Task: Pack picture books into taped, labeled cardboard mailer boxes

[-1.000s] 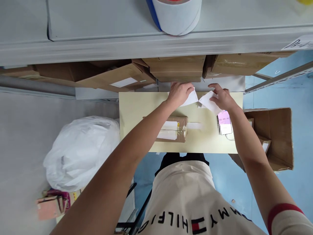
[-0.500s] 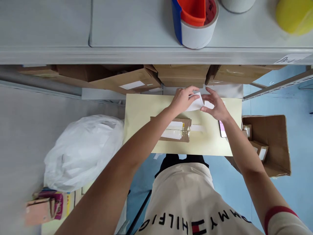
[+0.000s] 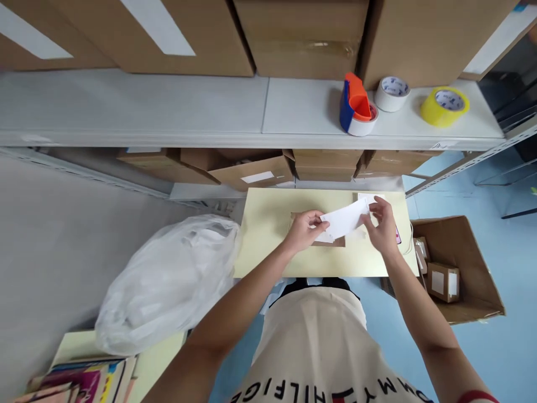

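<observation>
A white paper slip (image 3: 344, 219) is stretched between my two hands above the small table (image 3: 260, 246). My left hand (image 3: 307, 229) pinches its left end between thumb and fingers. At the other end, my right hand (image 3: 380, 225) grips the slip's right edge. Below the slip and my left hand lies a flat brown cardboard parcel (image 3: 339, 243), mostly hidden, with white labels on top. Behind my right hand, more white paper (image 3: 368, 197) rests near the table's far edge. A phone (image 3: 397, 235) shows partly beside my right wrist.
A shelf (image 3: 201, 106) crosses above, holding a tape dispenser (image 3: 356, 109), a white tape roll (image 3: 392, 94), a yellow tape roll (image 3: 444, 106) and cartons. An open carton (image 3: 465, 268) with small boxes stands right. A stuffed plastic bag (image 3: 168, 285) sits left, near books (image 3: 84, 383).
Both hands have drawn back from the table's far side towards me, bringing the paper slip over the parcel. The slip now lies stretched out between them. The camera view has shifted, showing more shelf.
</observation>
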Available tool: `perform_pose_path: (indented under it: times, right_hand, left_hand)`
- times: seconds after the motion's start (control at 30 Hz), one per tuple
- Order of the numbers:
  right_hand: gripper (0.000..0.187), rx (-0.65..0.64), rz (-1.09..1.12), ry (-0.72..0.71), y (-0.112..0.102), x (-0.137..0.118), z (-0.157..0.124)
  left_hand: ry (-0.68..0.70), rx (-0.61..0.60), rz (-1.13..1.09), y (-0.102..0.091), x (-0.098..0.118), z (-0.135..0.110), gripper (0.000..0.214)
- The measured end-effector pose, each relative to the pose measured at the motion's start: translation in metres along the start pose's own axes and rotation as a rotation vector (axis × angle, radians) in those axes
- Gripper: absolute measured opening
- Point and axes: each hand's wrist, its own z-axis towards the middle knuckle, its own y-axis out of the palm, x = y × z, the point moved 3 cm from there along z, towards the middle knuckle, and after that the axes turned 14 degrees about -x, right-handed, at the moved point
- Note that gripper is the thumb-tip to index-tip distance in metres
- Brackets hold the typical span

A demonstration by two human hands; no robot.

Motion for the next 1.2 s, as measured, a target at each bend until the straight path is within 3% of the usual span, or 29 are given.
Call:
perform_pose_path:
  times: [0.07,0.2,0.4,0.57,0.8,1.2]
  right_hand:
    - [0.044,0.075,-0.198,-0.095,0.011,-0.032,-0.021]
    - [0.026,-0.115,-0.324,-0.307,0.054,-0.083,-0.055]
    - [0.022,-0.119,-0.399,-0.356,0.094,-0.106,-0.079]
    - [0.017,-0.075,-0.475,-0.45,0.101,-0.112,-0.093]
    - [0.016,-0.132,-0.473,-0.476,0.103,-0.117,-0.096]
    - [0.012,-0.229,-0.01,-0.217,0.091,-0.118,-0.085]
  left_hand:
    - [0.024,-0.003,-0.05,0.005,0.0,-0.015,0.027]
    - [0.052,-0.024,-0.147,0.007,0.003,-0.046,0.028]
    - [0.082,-0.072,-0.29,-0.002,0.001,-0.088,0.036]
    - [0.127,-0.099,-0.442,-0.008,-0.006,-0.107,0.046]
    - [0.104,-0.1,-0.462,-0.01,-0.015,-0.113,0.046]
    - [0.273,-0.07,-0.198,0.001,-0.012,-0.108,0.039]
